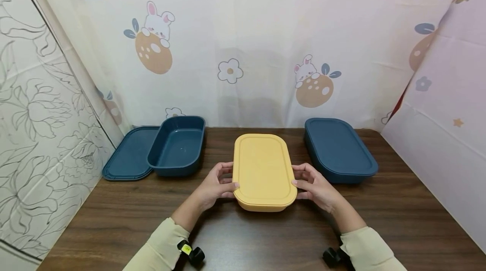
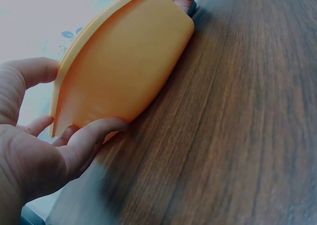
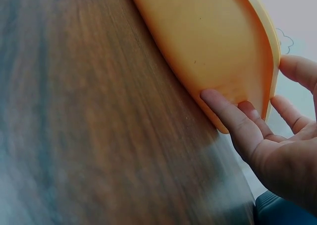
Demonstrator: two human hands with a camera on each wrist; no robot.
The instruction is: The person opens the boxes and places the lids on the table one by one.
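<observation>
A yellow lidded food container [image 1: 263, 170] is at the middle of the table, between my two hands, its flat lid on top. My left hand [image 1: 216, 184] holds its left side, with the thumb at the lid's rim and fingers against the side wall. On the opposite side my right hand [image 1: 317, 186] holds it the same way. Both wrist views show the yellow side wall [image 2: 124, 56] with fingertips touching it low down. Whether the base rests fully on the table cannot be told.
At the back left, an open blue container [image 1: 178, 146] stands beside a blue lid [image 1: 130, 155], overlapping its right edge in view. A blue container with its lid on [image 1: 339, 148] stands at the right. A printed curtain [image 1: 258, 52] hangs behind the brown wooden table [image 1: 258, 241].
</observation>
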